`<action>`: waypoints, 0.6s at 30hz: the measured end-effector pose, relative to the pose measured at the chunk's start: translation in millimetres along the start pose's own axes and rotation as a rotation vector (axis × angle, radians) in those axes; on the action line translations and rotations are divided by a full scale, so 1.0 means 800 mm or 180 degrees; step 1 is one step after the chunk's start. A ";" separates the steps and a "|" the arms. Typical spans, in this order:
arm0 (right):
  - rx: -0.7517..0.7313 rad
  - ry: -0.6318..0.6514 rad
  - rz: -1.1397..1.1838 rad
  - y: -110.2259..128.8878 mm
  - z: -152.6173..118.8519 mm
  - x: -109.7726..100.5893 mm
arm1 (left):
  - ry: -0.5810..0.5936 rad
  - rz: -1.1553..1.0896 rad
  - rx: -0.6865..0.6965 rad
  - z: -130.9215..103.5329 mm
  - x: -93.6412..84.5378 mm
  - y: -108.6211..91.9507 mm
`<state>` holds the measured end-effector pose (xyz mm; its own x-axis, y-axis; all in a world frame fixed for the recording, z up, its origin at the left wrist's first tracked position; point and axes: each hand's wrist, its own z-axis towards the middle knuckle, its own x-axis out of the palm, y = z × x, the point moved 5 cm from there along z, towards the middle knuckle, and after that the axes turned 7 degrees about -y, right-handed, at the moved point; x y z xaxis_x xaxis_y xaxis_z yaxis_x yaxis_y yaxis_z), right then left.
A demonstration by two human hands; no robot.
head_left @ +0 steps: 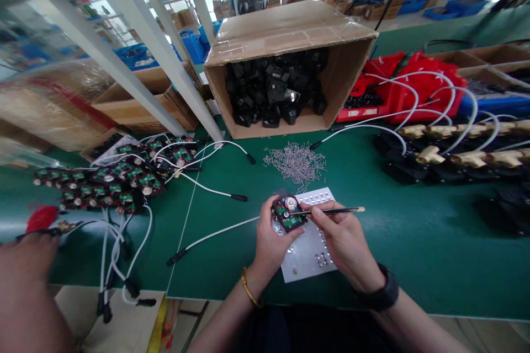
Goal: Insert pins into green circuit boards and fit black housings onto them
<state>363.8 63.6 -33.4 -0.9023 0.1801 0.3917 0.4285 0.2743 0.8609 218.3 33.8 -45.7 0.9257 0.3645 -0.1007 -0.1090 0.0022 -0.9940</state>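
I see the left hand (270, 238) gripping a small black housing with a green circuit board (293, 222), above a white sheet with shiny round dots (304, 266); right hand (344, 238) pinches a slim black rod (337, 210), tip over the board.

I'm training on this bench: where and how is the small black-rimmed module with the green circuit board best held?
I'd hold the module by its black rim, from the left, as the left hand does. Its open face exposes the green circuit board; a rim grip should leave that clear for the slim black tool in the right hand.
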 end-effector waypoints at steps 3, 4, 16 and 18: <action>0.0000 0.0020 0.0019 -0.002 0.001 0.000 | -0.0083 -0.0005 0.0115 0.001 0.000 -0.003; 0.0008 0.0022 0.0031 -0.002 0.001 0.000 | -0.0110 0.0012 0.0155 0.001 -0.001 -0.003; -0.0012 -0.0010 0.0012 0.004 -0.002 0.005 | -0.0066 0.0123 0.0126 0.002 0.001 0.000; -0.0062 -0.0011 -0.0037 0.005 -0.002 0.005 | -0.0079 0.0178 0.0191 0.003 0.000 -0.001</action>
<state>361.8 64.0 -28.3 -0.9070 0.1802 0.3805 0.4169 0.2581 0.8716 217.3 35.7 -44.7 0.9085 0.3885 -0.1541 -0.1825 0.0369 -0.9825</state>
